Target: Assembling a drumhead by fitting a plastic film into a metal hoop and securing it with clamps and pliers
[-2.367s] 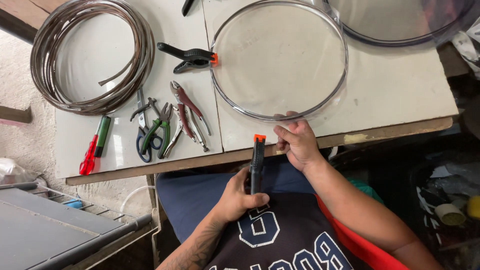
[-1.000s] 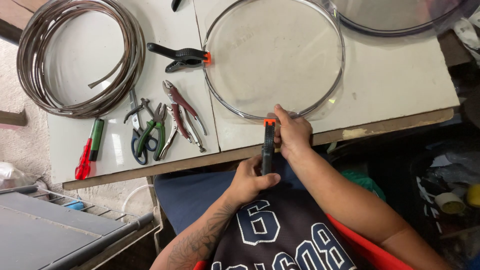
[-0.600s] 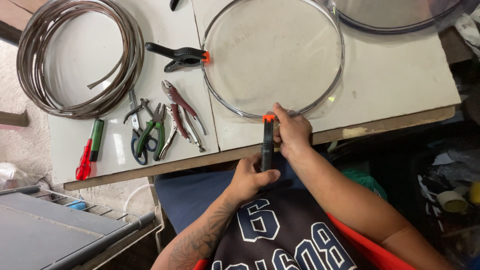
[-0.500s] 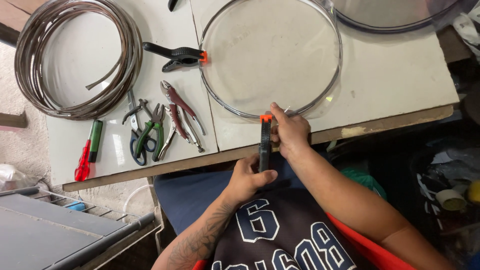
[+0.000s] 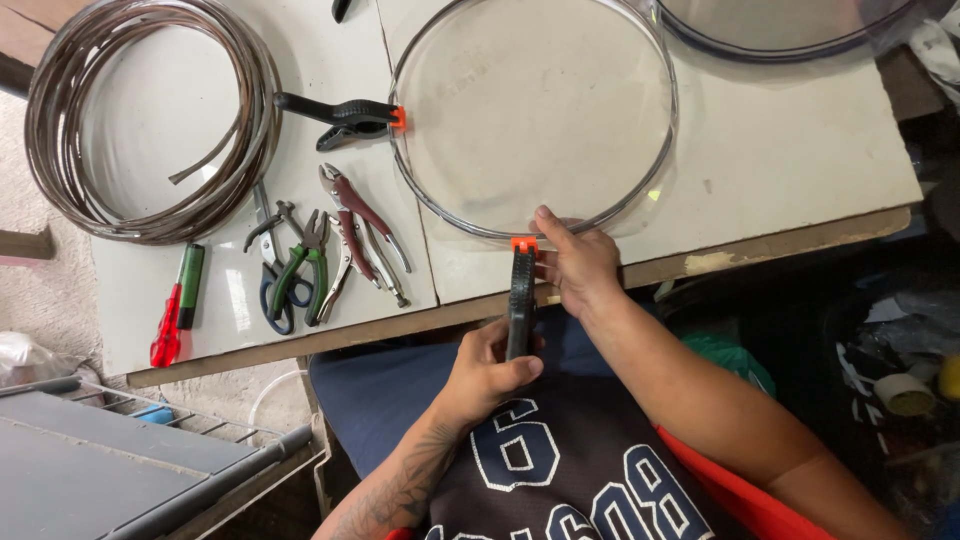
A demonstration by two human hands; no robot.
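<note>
Coil of brown metal strip (image 5: 150, 120) far out past the left hand, at the table's (image 5: 800, 160) far left corner. Second black spring clamp (image 5: 335, 112) beside it. Pliers and cutters (image 5: 320, 250) up-left of the left hand; red-and-green screwdriver (image 5: 175, 305) further left. Grey rack (image 5: 120, 470), possibly a cart, below left.

Second ring (image 5: 780, 40) cut off by top edge. Black handle (image 5: 340, 10) at top edge, tool type unclear. Clamp (image 5: 520, 300) handles partly hidden inside left hand (image 5: 490, 370) grip; tips' contact with hoop (image 5: 640, 190) hidden by right hand (image 5: 575, 265). Right-side clutter too dark.
</note>
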